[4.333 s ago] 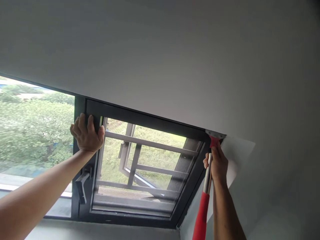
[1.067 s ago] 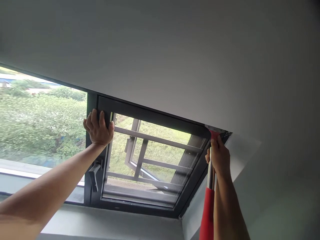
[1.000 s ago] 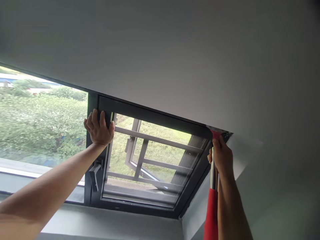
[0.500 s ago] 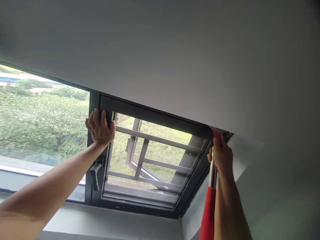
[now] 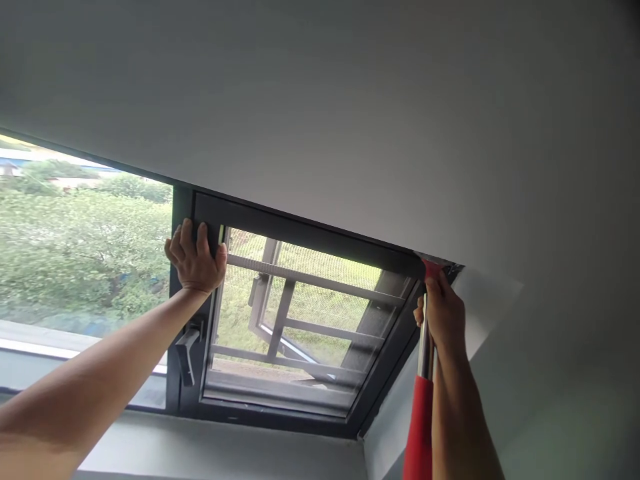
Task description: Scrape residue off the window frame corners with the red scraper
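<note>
My left hand (image 5: 197, 260) lies with fingers spread against the upper left of the dark window frame (image 5: 305, 233), its thumb at the inner edge. Below it a window handle (image 5: 186, 353) hangs downward. My right hand (image 5: 444, 308) is wrapped around a bar-like tool (image 5: 419, 417) with a red head, a bare silver shaft and a long red grip. The red head (image 5: 432, 269) is up at the frame's top right corner, where frame, ceiling and side wall meet. The tool's tip is hidden there, so its exact kind cannot be told.
A grey-white ceiling (image 5: 320, 100) slopes above the frame. Left of it is a large glass pane (image 5: 85, 267) with trees outside. Mesh and bars (image 5: 325, 327) cross the framed opening. At the top right corner the wall finish (image 5: 455, 270) looks broken. A pale sill wall (image 5: 225, 447) runs below.
The view has shifted slightly, so the window and my left hand appear a little further left. Both hands keep their places on the frame and the tool.
</note>
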`<state>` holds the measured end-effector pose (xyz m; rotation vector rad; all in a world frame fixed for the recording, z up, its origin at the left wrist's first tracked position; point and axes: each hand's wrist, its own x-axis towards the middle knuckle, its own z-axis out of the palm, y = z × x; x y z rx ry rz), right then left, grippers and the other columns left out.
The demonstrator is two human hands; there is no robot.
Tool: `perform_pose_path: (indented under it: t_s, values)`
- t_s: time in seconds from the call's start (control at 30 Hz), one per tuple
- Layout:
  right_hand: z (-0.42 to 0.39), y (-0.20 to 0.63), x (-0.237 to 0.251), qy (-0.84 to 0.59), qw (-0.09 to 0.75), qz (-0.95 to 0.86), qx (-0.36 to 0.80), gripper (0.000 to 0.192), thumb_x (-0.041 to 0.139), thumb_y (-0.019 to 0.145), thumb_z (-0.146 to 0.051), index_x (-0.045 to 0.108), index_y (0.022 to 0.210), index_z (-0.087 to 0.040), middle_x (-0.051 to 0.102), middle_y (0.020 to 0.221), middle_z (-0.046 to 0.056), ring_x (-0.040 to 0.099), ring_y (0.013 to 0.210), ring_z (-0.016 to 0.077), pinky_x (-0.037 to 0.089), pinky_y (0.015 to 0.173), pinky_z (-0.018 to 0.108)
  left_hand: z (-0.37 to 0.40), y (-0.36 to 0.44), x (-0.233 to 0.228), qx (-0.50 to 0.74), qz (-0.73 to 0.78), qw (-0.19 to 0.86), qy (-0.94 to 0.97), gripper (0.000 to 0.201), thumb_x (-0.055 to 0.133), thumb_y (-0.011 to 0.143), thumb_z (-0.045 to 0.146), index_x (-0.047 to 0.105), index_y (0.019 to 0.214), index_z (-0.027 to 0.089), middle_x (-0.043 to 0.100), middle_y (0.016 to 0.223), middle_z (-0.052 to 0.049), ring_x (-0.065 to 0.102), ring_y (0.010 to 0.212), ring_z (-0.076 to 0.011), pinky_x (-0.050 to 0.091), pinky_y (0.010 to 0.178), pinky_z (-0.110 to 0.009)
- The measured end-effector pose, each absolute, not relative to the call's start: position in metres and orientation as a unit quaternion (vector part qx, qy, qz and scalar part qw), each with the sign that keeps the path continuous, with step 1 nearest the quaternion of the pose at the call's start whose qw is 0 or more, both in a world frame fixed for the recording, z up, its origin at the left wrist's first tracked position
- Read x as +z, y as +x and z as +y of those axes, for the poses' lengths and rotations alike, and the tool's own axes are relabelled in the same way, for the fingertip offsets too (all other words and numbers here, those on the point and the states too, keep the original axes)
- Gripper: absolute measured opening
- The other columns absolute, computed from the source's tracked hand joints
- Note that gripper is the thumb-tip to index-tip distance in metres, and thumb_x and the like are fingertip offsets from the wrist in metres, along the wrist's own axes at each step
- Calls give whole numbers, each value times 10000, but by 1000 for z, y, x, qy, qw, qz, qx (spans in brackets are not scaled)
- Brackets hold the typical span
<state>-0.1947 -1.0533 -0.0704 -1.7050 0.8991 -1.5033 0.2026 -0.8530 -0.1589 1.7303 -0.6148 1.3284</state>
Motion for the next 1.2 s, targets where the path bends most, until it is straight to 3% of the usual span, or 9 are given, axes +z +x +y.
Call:
perform_pose_path:
  t_s: [0.4,0.73,0.93,1.2]
  values:
    - [-1054,-196,-69,-661,339,356,-567,724,470,748,-594,338,1371,-250,431,451,-95,399,324,83,337,301,199,-853,201,-158,535,-247,432,682,610,399,855,402,294,1365,85,226,1435,-201,163,1322,-318,103,1057,-536]
    - [-1067,-216,-72,-642,344,357,-585,659,498,739,-575,440,1304,-242,394,408,-107,353,285,69,298,279,183,-854,199,-158,540,-239,425,686,620,406,847,400,281,1373,96,233,1435,-192,173,1325,-308,117,1063,-526]
    - [-1066,-229,-65,-675,352,367,-535,582,502,744,-571,553,1193,-205,401,399,-87,352,285,70,254,268,185,-853,200,-158,543,-240,421,685,629,409,839,403,280,1374,100,234,1438,-186,176,1325,-310,126,1061,-526]
    - [-1078,-217,-87,-660,363,323,-573,676,503,745,-586,422,1314,-228,372,412,-111,332,293,60,271,280,169,-853,200,-157,545,-240,427,681,621,412,840,396,293,1369,93,239,1437,-188,177,1323,-310,121,1066,-523]
